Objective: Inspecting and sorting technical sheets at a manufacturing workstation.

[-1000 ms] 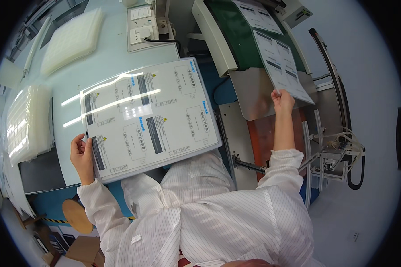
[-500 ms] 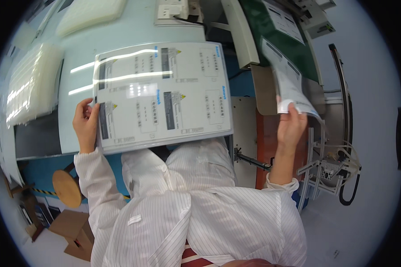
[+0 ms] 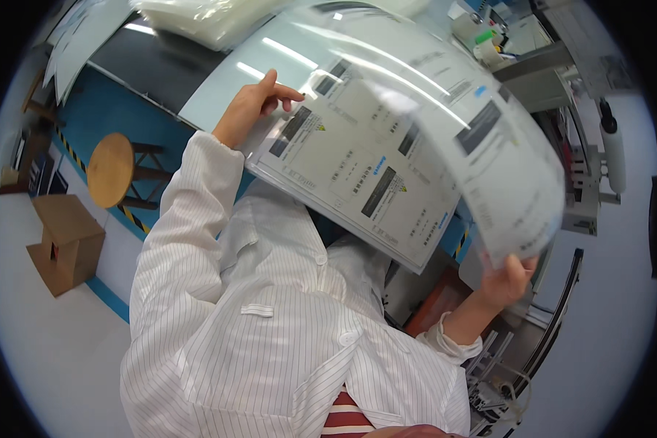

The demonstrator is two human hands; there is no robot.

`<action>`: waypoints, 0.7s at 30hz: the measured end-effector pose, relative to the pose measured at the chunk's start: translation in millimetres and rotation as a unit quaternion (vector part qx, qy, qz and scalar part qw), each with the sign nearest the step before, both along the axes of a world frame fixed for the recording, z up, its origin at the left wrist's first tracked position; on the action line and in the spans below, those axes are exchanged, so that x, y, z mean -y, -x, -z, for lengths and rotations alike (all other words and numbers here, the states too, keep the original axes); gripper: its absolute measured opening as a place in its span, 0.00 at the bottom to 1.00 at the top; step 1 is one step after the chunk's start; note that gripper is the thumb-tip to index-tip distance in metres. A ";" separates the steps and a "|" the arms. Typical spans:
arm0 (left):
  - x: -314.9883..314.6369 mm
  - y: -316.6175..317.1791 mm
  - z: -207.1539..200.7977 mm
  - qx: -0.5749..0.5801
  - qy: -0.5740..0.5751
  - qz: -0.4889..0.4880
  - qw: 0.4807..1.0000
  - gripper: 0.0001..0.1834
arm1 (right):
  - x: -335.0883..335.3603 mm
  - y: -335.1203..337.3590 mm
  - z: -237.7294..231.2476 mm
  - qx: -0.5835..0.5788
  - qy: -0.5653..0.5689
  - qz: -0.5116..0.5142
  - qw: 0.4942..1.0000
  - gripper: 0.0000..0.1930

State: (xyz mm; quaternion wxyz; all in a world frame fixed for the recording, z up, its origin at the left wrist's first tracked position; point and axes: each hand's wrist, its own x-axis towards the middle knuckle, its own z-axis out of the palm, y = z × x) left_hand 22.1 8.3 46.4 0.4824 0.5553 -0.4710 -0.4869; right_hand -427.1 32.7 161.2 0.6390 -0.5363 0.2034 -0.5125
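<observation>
right hand (image 3: 505,283) pinched shut on the near corner of a bowed, glossy printed sheet (image 3: 518,175); left hand (image 3: 259,106) loose, fingers spread, index tip at the left edge of the sheet stack (image 3: 336,171), contact can't tell. key relation: stack lies toward 10 o'clock from the right-hand pinch, its long axis looks to run 10 to 4; held sheet arcs from the pinch up past 12 and over toward 11, overlapping the stack's upper right in view. left hand nearer the stack; right hand apart, off its 4 o'clock corner. stack on pale table (image 3: 212,87), jutting toward the lap. vs half a second ago: sheet no longer by the green belt, now bows over the stack; view has swung, belt out of sight.
</observation>
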 end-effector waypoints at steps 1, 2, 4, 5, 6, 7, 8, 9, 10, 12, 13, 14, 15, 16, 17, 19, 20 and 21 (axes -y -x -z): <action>1.2 -5.0 4.8 -0.087 -0.032 0.030 0.995 0.41 | 0.3 2.5 18.8 -0.002 -0.003 -0.009 1.000 0.25; 0.1 -5.7 5.8 -0.090 -0.036 0.021 0.995 0.41 | 0.0 6.3 41.1 -0.017 -0.054 -0.012 0.998 0.24; 2.8 -3.0 7.1 -0.310 -0.101 -0.018 0.945 0.42 | -9.9 9.5 68.7 -0.034 -0.111 -0.010 0.993 0.22; 2.6 -4.2 8.6 -0.348 -0.102 0.000 0.932 0.36 | -20.1 7.1 79.1 -0.060 -0.173 0.054 0.982 0.20; 3.8 -8.5 12.2 -0.347 -0.111 -0.002 0.931 0.36 | -28.7 6.5 86.3 -0.087 -0.235 0.117 0.961 0.18; 5.4 -14.4 16.4 -0.237 -0.102 0.044 0.965 0.30 | -35.0 8.3 90.7 -0.088 -0.271 0.124 0.951 0.17; 4.5 -15.2 13.8 -0.125 -0.093 0.093 0.983 0.26 | -40.2 10.2 95.3 -0.088 -0.280 0.126 0.948 0.17; 4.0 -8.8 8.9 -0.060 -0.089 0.088 0.990 0.15 | -44.8 13.8 100.5 -0.132 -0.298 0.135 0.936 0.14; 5.2 -5.4 7.0 -0.059 -0.098 0.091 0.989 0.15 | -49.1 17.9 105.3 -0.175 -0.315 0.143 0.921 0.12; 6.2 -4.2 7.3 0.066 -0.105 0.073 0.990 0.12 | -52.2 22.5 111.5 -0.202 -0.334 0.166 0.906 0.07; 4.5 -6.2 7.3 0.083 -0.110 0.078 0.987 0.12 | -54.4 24.3 111.3 -0.233 -0.330 0.175 0.898 0.06; 3.5 -6.2 8.3 0.086 -0.116 0.081 0.986 0.12 | -55.2 23.0 108.7 -0.264 -0.325 0.184 0.890 0.06; 1.8 -6.2 9.4 0.096 -0.109 0.078 0.986 0.12 | -56.1 13.8 105.7 -0.286 -0.314 0.210 0.881 0.08; -0.2 -6.4 9.6 0.106 -0.102 0.074 0.986 0.13 | -57.3 11.5 107.7 -0.283 -0.319 0.209 0.880 0.08; -2.1 -4.9 8.3 0.108 -0.105 0.076 0.986 0.13 | -58.2 12.1 109.7 -0.312 -0.300 0.220 0.874 0.09; -7.7 -2.3 4.1 0.154 -0.102 0.057 0.981 0.13 | -59.8 9.5 111.5 -0.339 -0.283 0.230 0.867 0.11; -9.6 -1.4 4.3 0.156 -0.103 0.058 0.981 0.13 | -61.1 3.6 110.9 -0.357 -0.267 0.244 0.861 0.13; -11.3 -0.6 5.4 0.170 -0.110 0.044 0.978 0.13 | -61.6 0.1 111.2 -0.375 -0.250 0.257 0.855 0.16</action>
